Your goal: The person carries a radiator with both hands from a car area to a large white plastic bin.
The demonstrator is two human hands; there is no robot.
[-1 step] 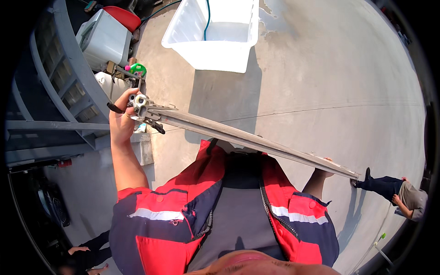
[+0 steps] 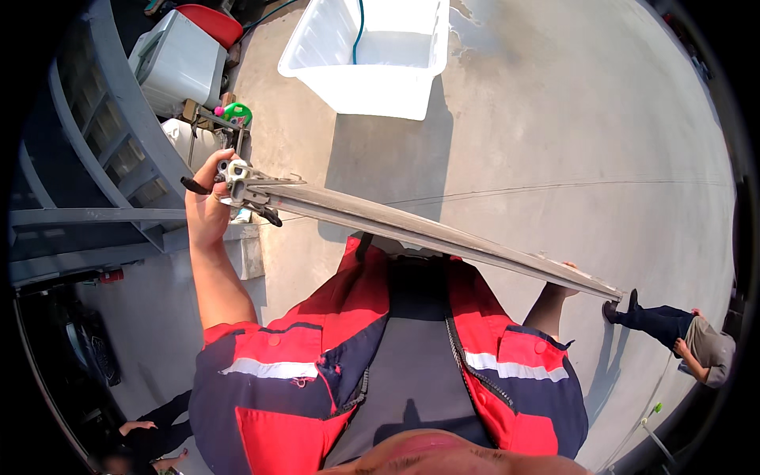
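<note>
I hold a long, pale metal rail (image 2: 427,233) crosswise in front of my body, slanting down toward the right in the view. My left hand (image 2: 210,190) is closed round its left end, where a bracket with round white fittings (image 2: 237,170) and dark handles is attached. My right hand (image 2: 564,286) grips the rail near its right end, mostly hidden underneath it. My red and navy jacket hangs open below the rail.
Ahead stands a white tub (image 2: 372,95) with a hose inside. At left are a grey metal staircase (image 2: 134,150), a pale bin (image 2: 178,63) and a green jug (image 2: 237,111). A co-worker (image 2: 704,348) is at right on the concrete floor; another person (image 2: 158,435) is at lower left.
The rail and both hands sit slightly higher in the view, as does the tub. The co-worker at right has shifted a little. The grips look unchanged.
</note>
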